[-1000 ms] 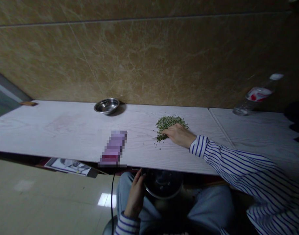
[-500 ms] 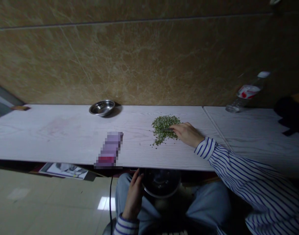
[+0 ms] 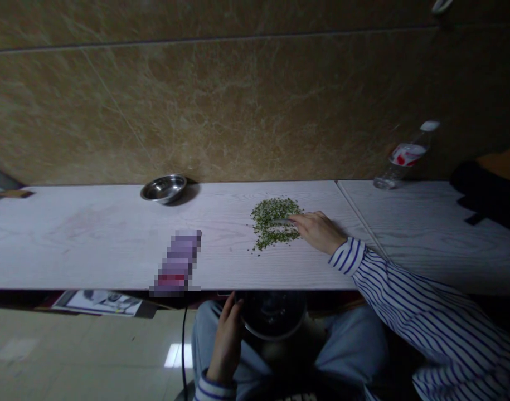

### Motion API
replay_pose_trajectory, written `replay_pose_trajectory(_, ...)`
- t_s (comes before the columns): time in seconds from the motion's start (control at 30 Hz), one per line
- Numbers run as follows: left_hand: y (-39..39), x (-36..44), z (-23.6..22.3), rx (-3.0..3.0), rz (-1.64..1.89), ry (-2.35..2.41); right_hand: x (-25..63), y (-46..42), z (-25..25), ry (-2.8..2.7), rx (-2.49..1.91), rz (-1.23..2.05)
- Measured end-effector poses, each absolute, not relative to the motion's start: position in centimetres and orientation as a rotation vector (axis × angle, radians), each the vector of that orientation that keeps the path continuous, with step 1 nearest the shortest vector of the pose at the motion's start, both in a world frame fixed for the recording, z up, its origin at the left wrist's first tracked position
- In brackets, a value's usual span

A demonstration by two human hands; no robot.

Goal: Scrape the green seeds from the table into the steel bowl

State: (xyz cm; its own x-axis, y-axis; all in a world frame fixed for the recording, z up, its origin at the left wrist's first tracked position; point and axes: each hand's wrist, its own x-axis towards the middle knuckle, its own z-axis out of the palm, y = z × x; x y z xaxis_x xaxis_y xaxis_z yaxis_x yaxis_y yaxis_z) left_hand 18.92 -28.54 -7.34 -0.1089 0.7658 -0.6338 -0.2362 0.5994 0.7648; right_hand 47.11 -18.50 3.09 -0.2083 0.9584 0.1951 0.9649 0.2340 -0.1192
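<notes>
My right hand [image 3: 319,229] is closed in a pinch on a thin grey flat tool [image 3: 282,221], whose exact kind I cannot make out. The tool touches the pile of small green bits [image 3: 273,208] spread on the white wood-grain table [image 3: 225,262]. Just below the tool runs a bare strip through the pile, with a lower band of bits on its near side. Under the table's front edge, my left hand [image 3: 227,337] is closed on the left rim of a dark round bowl [image 3: 273,314], held above my lap. The bowl's far side is hidden by the table.
A shiny metal bowl [image 3: 163,189] stands at the back left near the tiled wall. A blurred purple rectangular object [image 3: 177,262] lies at the front edge. A clear plastic bottle [image 3: 405,156] stands at the back right, beside dark cloth [image 3: 484,192]. A black cable [image 3: 184,351] hangs down.
The tool's stroke has parted the green bits, leaving a bare strip that was covered before. My right hand stays at the pile and my left hand keeps its hold. The whole view has shifted slightly.
</notes>
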Motion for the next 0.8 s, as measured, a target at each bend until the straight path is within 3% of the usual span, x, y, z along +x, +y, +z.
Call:
replay_pose_trajectory(0.37, -28.4, 18.9, -9.3, 0.469, 0.846, 1.439, 46.3, -11.8, 3.0, -2.163, -1.898, -0.069)
replay_pose_trajectory(0.8, -28.4, 18.9, -10.3, 0.529, 0.916, 1.422, 48.1, -16.1, 3.0, -2.312, -1.734, 0.037)
